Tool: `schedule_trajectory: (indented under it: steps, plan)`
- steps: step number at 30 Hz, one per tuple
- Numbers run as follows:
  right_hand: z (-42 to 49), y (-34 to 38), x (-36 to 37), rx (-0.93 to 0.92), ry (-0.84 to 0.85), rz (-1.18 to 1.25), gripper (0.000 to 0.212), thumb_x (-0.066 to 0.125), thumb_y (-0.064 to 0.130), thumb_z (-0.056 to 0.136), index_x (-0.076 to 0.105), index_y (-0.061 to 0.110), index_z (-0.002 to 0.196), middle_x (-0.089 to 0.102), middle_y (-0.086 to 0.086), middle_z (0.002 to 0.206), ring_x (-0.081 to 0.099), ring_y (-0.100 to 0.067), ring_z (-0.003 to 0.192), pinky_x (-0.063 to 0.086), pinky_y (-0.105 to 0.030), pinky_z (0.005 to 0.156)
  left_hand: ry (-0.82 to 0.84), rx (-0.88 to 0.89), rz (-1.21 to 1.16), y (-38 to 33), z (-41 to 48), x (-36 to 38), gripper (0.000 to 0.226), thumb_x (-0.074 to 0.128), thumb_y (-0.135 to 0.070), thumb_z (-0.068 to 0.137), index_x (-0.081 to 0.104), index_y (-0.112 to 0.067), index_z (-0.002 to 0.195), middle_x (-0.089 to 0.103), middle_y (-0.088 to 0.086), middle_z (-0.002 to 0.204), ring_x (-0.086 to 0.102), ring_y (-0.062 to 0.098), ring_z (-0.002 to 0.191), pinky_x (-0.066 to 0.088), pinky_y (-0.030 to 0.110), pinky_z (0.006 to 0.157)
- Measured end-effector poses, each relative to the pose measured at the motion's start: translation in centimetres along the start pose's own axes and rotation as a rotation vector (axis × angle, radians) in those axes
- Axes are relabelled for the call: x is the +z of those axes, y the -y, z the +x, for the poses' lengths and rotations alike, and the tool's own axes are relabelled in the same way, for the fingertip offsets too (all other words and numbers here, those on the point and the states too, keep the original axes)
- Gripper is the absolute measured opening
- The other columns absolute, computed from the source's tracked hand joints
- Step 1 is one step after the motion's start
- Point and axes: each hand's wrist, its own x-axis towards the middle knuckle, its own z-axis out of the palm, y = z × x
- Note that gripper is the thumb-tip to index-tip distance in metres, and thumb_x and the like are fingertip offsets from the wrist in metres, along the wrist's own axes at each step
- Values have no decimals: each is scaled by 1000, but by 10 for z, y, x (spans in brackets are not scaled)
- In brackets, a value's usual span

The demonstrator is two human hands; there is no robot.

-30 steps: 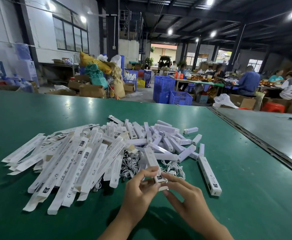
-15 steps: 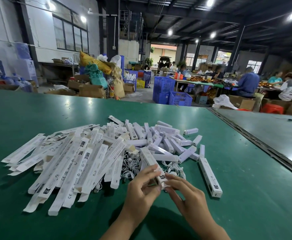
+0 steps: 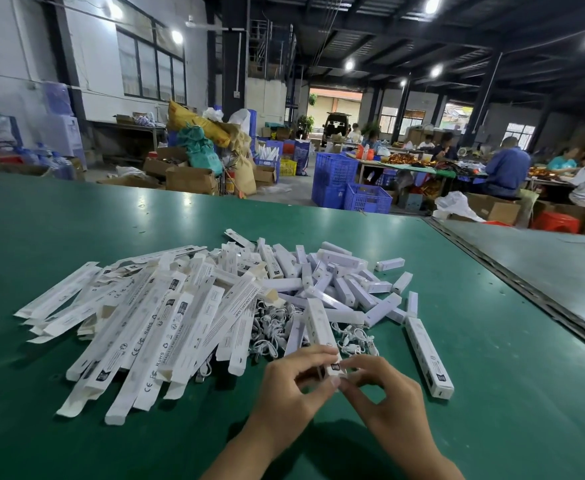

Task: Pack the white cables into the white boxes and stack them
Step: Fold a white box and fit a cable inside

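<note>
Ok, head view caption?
Left hand and right hand pinch the near end of a long white cardboard box above a green table.

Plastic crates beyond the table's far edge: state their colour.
Blue, seen best in the head view: the plastic crates stand on the floor past the green table.

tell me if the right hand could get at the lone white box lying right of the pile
Probably yes: the lone white box lies on the green table just right of the right hand, with nothing between them. That hand pinches the held box, though, so it must release first.
</note>
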Motion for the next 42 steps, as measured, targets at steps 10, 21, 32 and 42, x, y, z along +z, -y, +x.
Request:
schedule_trajectory:
  steps: [10, 21, 32, 42]
  plan:
    - [0, -3, -4, 82, 38, -26, 73, 74, -8, 74, 50, 31, 132, 46, 11, 144, 69, -4, 79, 57, -25, 73, -94, 0, -326, -16, 2, -3, 20, 62, -33, 88, 77, -26, 98, 75, 0, 109, 72, 21, 90, 56, 27, 76]
    - [4, -5, -10, 229, 97, -142, 47, 65, 56, 75, 70, 26, 111, 60, 25, 69, 46, -7, 46, 39, -13, 48, -132, -200, -825, -11, 14, -31, 68, 61, -72, 77, 72, -15, 113, 67, 14, 91, 54, 13, 58, 48, 31, 58]
    - [-5, 13, 38, 184, 369, -203, 46, 29, 71, 90, 31, 52, 132, 37, 18, 130, 54, 1, 83, 48, -23, 76, -517, -157, -593, -9, 27, -51, 16, 76, -34, 69, 76, -23, 80, 71, -4, 76, 62, 10, 69, 50, 26, 66]
    - [11, 11, 82, 264, 509, -570, 39, 40, 54, 97, 44, 33, 129, 46, 0, 115, 44, -23, 110, 41, -35, 88, -834, -315, -642, 14, 31, -61, 12, 72, -19, 89, 63, -13, 84, 70, -1, 77, 66, 16, 75, 56, 22, 62]
